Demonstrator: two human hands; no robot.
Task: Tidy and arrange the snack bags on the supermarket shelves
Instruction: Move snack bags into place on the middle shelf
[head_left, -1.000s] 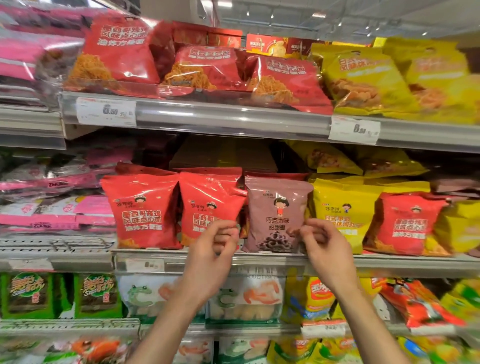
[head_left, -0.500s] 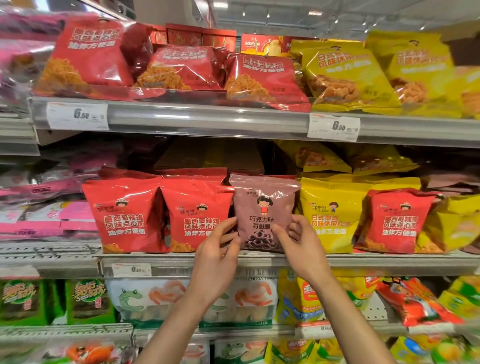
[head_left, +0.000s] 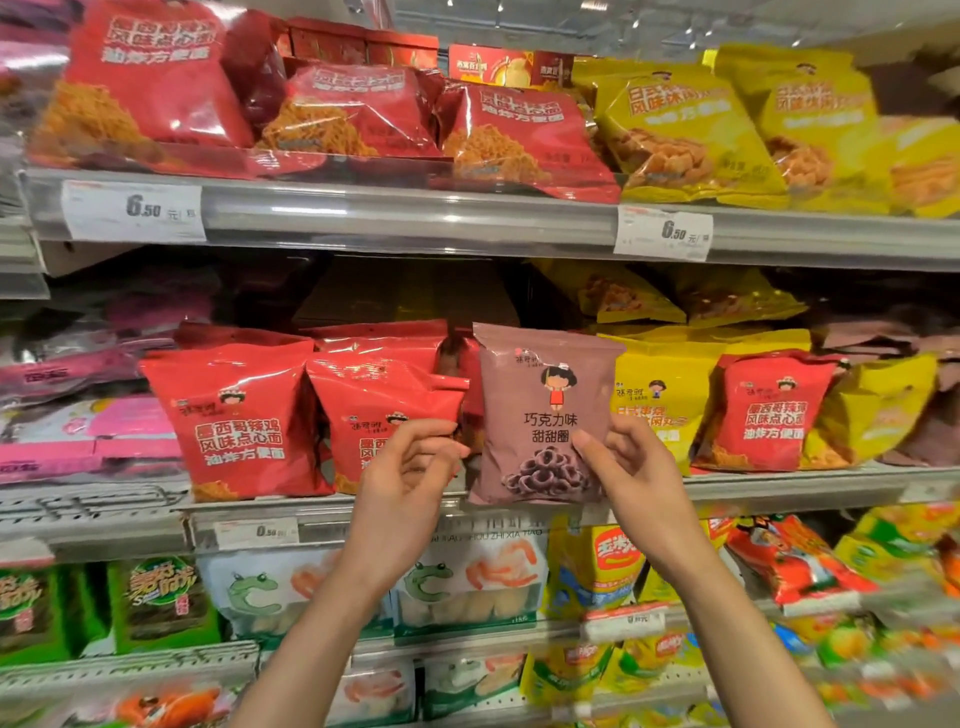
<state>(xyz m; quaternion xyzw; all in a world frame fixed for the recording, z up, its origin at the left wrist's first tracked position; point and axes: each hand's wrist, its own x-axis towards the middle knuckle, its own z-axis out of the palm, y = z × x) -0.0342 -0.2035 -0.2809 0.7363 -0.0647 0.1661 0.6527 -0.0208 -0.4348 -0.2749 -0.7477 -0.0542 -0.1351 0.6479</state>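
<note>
A brown chocolate-ring snack bag (head_left: 540, 395) stands upright at the front of the middle shelf (head_left: 810, 486), between red bags (head_left: 384, 410) and yellow bags (head_left: 660, 395). Its bottom edge overlaps the shelf lip. My right hand (head_left: 636, 470) grips the bag's lower right edge, thumb on the front. My left hand (head_left: 408, 470) has curled fingers at the bag's lower left edge, thumb tip against it, in front of a red bag.
Another red bag (head_left: 774, 410) sits among the yellow ones to the right. The top shelf (head_left: 405, 215) carries red and yellow bags with price tags (head_left: 662, 233). Pink packs (head_left: 88, 431) lie at the left. Green, white and yellow bags fill the lower shelves.
The view has come closer to the shelf. Both hands have closed in on the brown bag's lower sides, and its bottom now sits over the shelf lip.
</note>
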